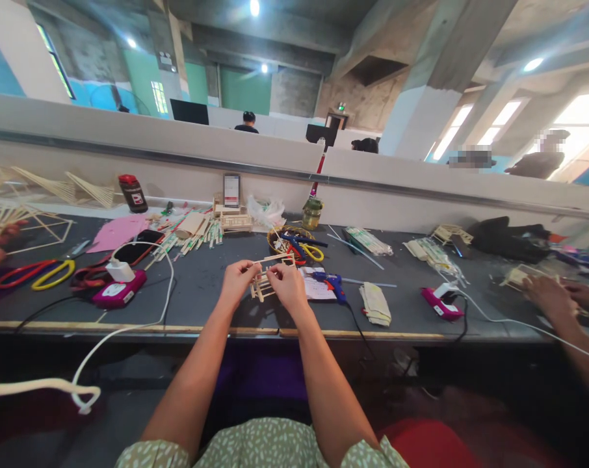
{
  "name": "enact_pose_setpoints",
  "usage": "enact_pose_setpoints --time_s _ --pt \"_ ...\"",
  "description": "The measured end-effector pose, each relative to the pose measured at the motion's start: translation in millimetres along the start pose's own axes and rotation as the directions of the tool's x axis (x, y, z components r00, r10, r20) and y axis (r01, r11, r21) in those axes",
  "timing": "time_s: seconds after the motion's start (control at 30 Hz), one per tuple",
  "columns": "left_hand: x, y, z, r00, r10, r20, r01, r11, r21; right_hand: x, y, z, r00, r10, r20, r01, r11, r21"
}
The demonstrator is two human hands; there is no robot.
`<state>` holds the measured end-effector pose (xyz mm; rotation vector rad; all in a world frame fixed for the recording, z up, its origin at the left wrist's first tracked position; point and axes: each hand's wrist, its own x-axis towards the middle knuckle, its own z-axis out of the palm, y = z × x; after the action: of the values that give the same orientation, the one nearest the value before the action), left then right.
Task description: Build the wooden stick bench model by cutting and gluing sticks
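Above the dark table, near its front edge, I hold a small model built of pale wooden sticks (pixel 261 290). My left hand (pixel 239 284) is closed on its left side, thumb and fingertips together. On the other side my right hand (pixel 289 286) is closed too, pinching the model near its top. Parts of the model are hidden behind my fingers. Just right of my right hand lies a blue glue gun (pixel 334 283) beside a sheet of white paper (pixel 318 290). Behind the hands are blue-handled pliers (pixel 300 246) and yellow-handled scissors (pixel 313 252) by a basket (pixel 278 239).
Magenta power adapters (pixel 119 290) with cables stand on both sides. A folded cloth (pixel 375 304) lies at right. Wooden sticks (pixel 197 231), a phone (pixel 231 190) and a jar (pixel 312 213) stand farther back. Co-workers' hands (pixel 550 296) are at both table ends.
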<state>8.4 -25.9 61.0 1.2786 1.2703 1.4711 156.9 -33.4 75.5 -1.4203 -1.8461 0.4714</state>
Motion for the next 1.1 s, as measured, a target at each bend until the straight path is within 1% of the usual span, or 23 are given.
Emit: enact_pose_setpoints --time_s 0.1,0.2,0.3,0.47,0.6,0.73,0.83,0.97,1.03,1.1 --pt "0.0 -0.2 -0.2 1.000 -0.007 0.009 0.008 1.000 -0.018 -1.3 -5.6 6.1 1.000 -0.011 -0.002 0.011 1.000 -0.023" --pt "0.3 -2.5 -1.4 1.000 0.001 0.020 -0.001 1.000 -0.009 -3.3 -9.7 13.1 0.999 -0.004 -0.033 0.001 0.996 -0.088" --pt "0.9 -5.8 -3.2 0.999 0.024 0.026 -0.024 0.999 0.021 -6.3 -12.3 18.2 0.998 -0.005 -0.058 -0.003 0.990 -0.138" --pt "0.2 -8.8 -5.1 0.997 0.077 0.019 -0.078 0.996 0.045 -7.1 -13.9 23.1 0.999 0.013 -0.049 -0.021 0.983 -0.180" --pt "-0.7 -8.8 -8.3 0.990 0.134 0.030 -0.136 0.987 0.081 -3.0 -13.9 31.3 0.997 0.014 -0.076 -0.026 0.988 -0.155" --pt "0.9 -9.7 -16.7 0.979 0.201 0.022 -0.202 0.968 0.149 -2.0 -13.3 40.8 0.992 -0.020 -0.127 0.009 0.996 -0.085" --pt "2.2 -12.1 -24.8 0.977 0.214 0.016 -0.213 0.959 0.188 -4.6 -5.7 41.6 0.984 -0.022 -0.174 0.017 0.999 -0.035" --pt "0.4 -16.8 -31.4 0.981 0.195 0.013 -0.194 0.966 0.173 -8.4 19.7 33.7 0.967 0.028 -0.252 -0.018 0.999 0.044" --pt "-1.0 -18.5 -31.8 0.977 0.214 0.016 -0.213 0.961 0.174 -9.4 33.8 29.4 0.955 0.059 -0.290 -0.037 0.996 0.083" --pt "-1.8 -19.3 -31.2 0.967 0.253 0.032 -0.254 0.943 0.217 -10.1 44.2 26.5 0.946 0.072 -0.317 -0.038 0.993 0.111"
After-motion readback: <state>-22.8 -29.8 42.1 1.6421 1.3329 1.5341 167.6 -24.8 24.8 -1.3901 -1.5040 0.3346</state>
